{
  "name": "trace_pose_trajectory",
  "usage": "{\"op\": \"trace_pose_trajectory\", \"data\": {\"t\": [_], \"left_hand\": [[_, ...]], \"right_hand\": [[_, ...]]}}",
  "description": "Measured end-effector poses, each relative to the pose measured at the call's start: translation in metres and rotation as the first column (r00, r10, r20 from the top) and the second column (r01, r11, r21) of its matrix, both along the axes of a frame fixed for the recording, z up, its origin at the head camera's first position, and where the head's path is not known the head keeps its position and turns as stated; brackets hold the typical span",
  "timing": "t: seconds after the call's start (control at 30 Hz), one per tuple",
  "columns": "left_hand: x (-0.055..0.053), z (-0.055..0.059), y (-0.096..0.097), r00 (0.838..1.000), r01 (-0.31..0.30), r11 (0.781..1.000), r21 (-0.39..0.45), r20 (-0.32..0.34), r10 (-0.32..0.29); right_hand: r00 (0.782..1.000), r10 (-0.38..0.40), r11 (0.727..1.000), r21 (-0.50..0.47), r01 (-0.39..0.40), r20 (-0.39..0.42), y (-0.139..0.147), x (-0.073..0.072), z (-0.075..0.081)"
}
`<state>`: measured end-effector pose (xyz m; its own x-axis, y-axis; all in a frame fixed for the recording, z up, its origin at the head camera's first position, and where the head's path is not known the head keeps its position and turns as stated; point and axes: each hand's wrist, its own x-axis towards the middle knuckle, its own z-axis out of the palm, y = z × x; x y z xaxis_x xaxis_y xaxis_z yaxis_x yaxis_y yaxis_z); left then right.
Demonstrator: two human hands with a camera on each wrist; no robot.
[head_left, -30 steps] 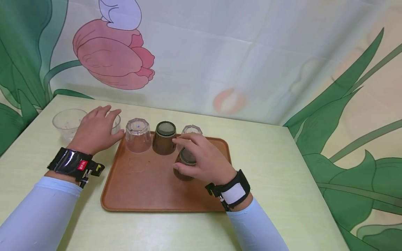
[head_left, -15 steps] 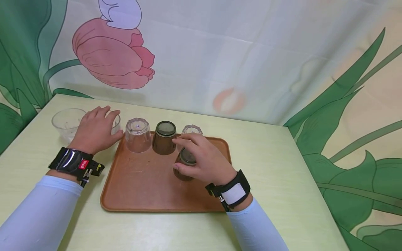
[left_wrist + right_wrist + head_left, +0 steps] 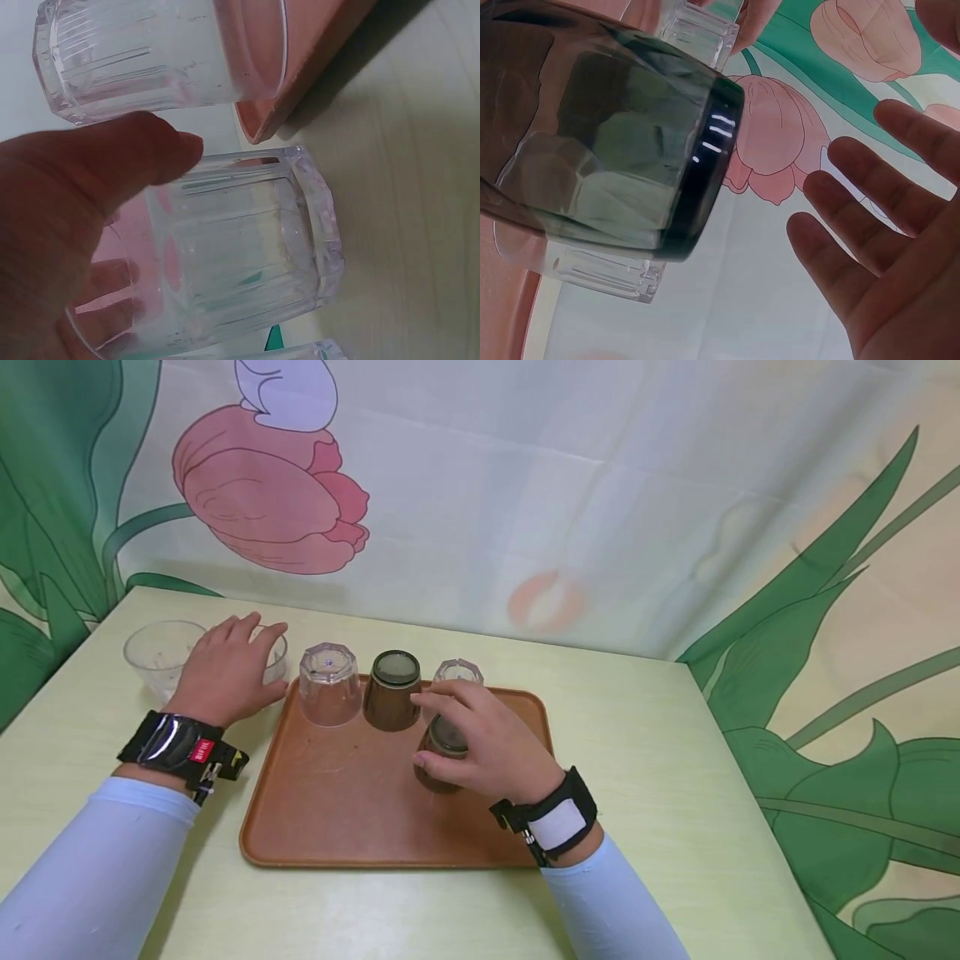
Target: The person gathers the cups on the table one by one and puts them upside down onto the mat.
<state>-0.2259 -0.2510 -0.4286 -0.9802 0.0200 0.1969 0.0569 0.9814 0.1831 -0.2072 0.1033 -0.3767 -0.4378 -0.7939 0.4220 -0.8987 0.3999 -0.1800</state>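
In the head view my left hand [image 3: 231, 672] is over a clear faceted glass [image 3: 240, 251] that stands mouth up beside the tray. Its thumb overlaps the near wall, and fingers show through the glass; contact is unclear. My right hand [image 3: 491, 739] hovers beside an upside-down dark green glass [image 3: 622, 135] on the brown tray [image 3: 352, 810]. The right wrist view has its fingers extended, with a gap to the glass. Along the tray's back stand an upside-down clear glass [image 3: 330, 689], another dark glass [image 3: 393, 693] and a second clear glass [image 3: 457, 672], partly hidden by my right hand.
Left of my left hand, another clear glass vessel [image 3: 153, 656] stands mouth up on the pale table [image 3: 637, 793]. A printed curtain [image 3: 480, 510] hangs close behind the table's back edge.
The left thumb has moved slightly left, toward the clear glass beneath that hand. My right hand and the glasses on the tray keep their positions.
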Motion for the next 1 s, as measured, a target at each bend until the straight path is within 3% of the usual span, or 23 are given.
{"op": "trace_pose_trajectory", "data": {"t": [0.6, 1.0], "left_hand": [[0.001, -0.005, 0.001, 0.998, -0.01, 0.999, 0.034, -0.058, 0.012], [0.005, -0.011, 0.001, 0.991, 0.019, 0.999, 0.028, -0.13, -0.015]], "right_hand": [[1.0, -0.015, 1.0, 0.016, 0.015, 0.01, 0.0, 0.001, 0.0], [1.0, -0.015, 1.0, 0.017, 0.015, 0.011, -0.001, 0.002, -0.001]]}}
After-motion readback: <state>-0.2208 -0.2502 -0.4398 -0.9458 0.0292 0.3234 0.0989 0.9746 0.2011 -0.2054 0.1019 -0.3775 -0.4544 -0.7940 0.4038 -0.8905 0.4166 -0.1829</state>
